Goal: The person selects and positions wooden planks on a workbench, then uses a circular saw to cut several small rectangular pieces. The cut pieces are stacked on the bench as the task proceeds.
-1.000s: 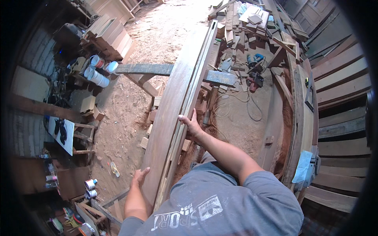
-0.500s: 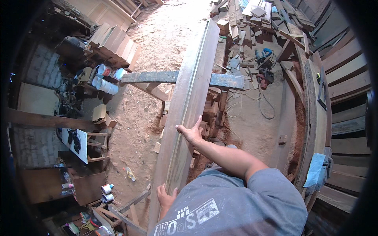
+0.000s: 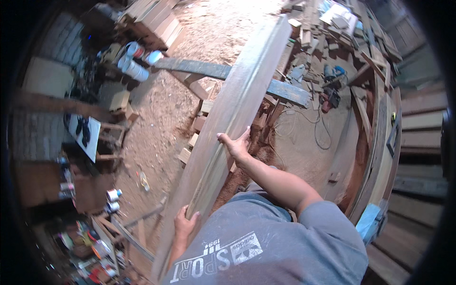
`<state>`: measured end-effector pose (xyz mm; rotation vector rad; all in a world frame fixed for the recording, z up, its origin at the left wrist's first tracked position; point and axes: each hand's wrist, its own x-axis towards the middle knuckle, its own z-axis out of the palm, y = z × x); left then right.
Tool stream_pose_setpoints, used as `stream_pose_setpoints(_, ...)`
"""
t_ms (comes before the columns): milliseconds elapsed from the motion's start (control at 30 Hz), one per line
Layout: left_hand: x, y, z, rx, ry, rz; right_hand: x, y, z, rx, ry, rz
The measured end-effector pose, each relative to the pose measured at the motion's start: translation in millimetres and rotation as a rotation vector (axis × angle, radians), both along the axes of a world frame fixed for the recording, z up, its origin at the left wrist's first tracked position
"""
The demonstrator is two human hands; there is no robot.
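Left hand (image 3: pixel 185 224), seven o'clock from right hand (image 3: pixel 237 145): both touch long brown wooden boards (image 3: pixel 228 111), fingers part-spread, grip unclear; open sawdust-strewn tan floor (image 3: pixel 154 135) flanks their nine-o'clock edge.

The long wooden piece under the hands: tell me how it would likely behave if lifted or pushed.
The long wooden piece is probably stiff: it runs past the support beam without obvious sag. Its length and broad faces suggest awkward weight for one hand. Pushed, it would likely slide rather than roll, since its faces look flat.
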<state>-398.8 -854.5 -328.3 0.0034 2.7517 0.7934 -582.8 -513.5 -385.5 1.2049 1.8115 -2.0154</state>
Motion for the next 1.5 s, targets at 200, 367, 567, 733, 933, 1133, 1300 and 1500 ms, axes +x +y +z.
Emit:
stream_pose_setpoints(200,62,-49,8,-0.213,-0.212,0.069,10,11,-30,-0.188,0.194,-0.041)
stream_pose_setpoints(367,79,-40,28,-0.168,-0.253,0.234,24,39,-17,-0.282,0.162,0.075)
stream_pose_setpoints(567,107,-47,10,-0.208,-0.047,0.179,7,21,36,-0.261,0.073,0.111)
stream_pose_setpoints(733,96,-48,22,-0.067,-0.266,0.319,-39,55,-46,-0.066,-0.064,0.165)
stream_pose_setpoints(933,104,-47,40,-0.22,-0.426,0.25,-20,28,-1,-0.454,0.054,-0.174)
stream_pose_setpoints(1133,99,-46,125,-0.169,-0.111,0.279,-27,27,82,-0.409,0.116,0.016)
stream_pose_setpoints(1300,49,-71,146,-0.247,-0.065,0.409,-82,-47,156,-0.563,0.074,-0.136)
stream_pose_setpoints(1500,-28,-128,94,-0.355,-0.042,0.499,-193,-107,83,-0.748,0.058,-0.184)
